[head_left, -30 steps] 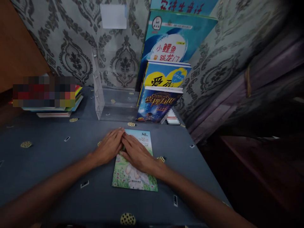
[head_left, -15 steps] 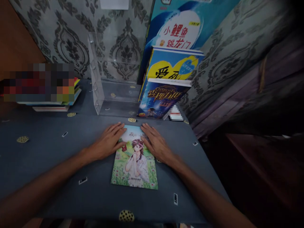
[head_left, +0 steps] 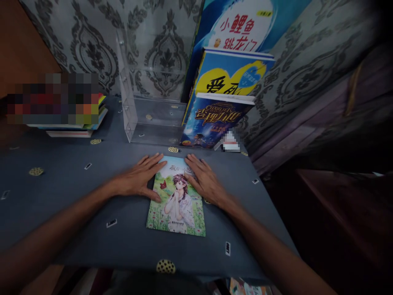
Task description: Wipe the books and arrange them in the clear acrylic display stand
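A thin book point(head_left: 178, 205) with a drawn figure among flowers on its cover lies flat on the grey patterned tablecloth point(head_left: 82, 233). My left hand point(head_left: 138, 178) rests along its upper left edge, fingers spread, thumb and fingertips over the cover. On the upper right edge lies my right hand point(head_left: 205, 180), also spread, its thumb on the cover near the title. Neither hand is wrapped round anything.
Behind the book stands a clear acrylic rack point(head_left: 129, 110); its right side holds a dark blue book point(head_left: 211, 123), a blue-yellow book point(head_left: 227, 73) and a tall blue book point(head_left: 239, 24). Stacked books point(head_left: 70, 132) lie back left. The table's right edge drops to a dark area.
My left thumb has moved down the cover, opening wider from the fingers. The whole view has shifted slightly; the book stays flat between my hands.
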`<state>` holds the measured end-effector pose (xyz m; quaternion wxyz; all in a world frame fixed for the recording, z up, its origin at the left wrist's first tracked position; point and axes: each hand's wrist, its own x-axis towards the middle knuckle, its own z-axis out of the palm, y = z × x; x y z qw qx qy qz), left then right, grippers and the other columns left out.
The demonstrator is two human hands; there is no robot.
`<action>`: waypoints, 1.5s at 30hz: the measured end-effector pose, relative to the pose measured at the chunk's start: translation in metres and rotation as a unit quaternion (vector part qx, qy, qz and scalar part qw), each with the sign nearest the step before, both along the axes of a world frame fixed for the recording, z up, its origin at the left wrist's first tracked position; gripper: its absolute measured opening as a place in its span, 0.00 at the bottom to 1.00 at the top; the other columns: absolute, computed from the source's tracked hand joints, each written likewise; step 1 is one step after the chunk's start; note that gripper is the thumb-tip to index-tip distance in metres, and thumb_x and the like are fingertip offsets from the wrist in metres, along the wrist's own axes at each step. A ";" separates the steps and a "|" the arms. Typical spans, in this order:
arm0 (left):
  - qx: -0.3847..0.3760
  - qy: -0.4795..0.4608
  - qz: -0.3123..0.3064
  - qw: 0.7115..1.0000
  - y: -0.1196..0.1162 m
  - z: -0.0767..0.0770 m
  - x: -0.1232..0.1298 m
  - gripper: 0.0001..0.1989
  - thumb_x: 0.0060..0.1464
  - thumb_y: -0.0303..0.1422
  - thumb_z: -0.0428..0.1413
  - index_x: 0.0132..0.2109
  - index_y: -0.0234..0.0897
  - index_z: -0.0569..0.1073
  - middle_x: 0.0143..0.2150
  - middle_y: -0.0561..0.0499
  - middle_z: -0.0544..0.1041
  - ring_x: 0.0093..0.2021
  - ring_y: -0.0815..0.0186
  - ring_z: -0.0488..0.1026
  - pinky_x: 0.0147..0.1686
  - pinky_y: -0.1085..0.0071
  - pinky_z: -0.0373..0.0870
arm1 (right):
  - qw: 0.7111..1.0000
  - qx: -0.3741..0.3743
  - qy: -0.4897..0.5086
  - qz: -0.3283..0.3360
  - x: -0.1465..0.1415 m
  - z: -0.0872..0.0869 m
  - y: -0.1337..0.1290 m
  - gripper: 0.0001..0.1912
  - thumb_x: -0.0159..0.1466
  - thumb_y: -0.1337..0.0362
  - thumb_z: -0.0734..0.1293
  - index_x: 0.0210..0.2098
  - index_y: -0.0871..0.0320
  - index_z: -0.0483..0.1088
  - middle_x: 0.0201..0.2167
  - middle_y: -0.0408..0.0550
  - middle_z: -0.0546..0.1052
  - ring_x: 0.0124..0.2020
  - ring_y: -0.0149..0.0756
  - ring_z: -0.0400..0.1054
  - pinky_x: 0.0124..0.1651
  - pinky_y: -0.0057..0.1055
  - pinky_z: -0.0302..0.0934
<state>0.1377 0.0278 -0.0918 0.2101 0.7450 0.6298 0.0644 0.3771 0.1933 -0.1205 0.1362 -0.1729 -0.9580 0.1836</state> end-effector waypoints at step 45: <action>0.115 0.038 0.063 0.991 -0.003 -0.006 0.017 0.39 0.64 0.58 0.42 0.70 0.35 0.57 0.75 0.37 0.53 0.75 0.50 0.46 0.71 0.50 0.48 | 0.995 0.009 0.088 -0.042 0.004 0.002 0.014 0.21 0.70 0.52 0.59 0.55 0.55 0.72 0.52 0.57 0.78 0.55 0.53 0.72 0.57 0.52 0.68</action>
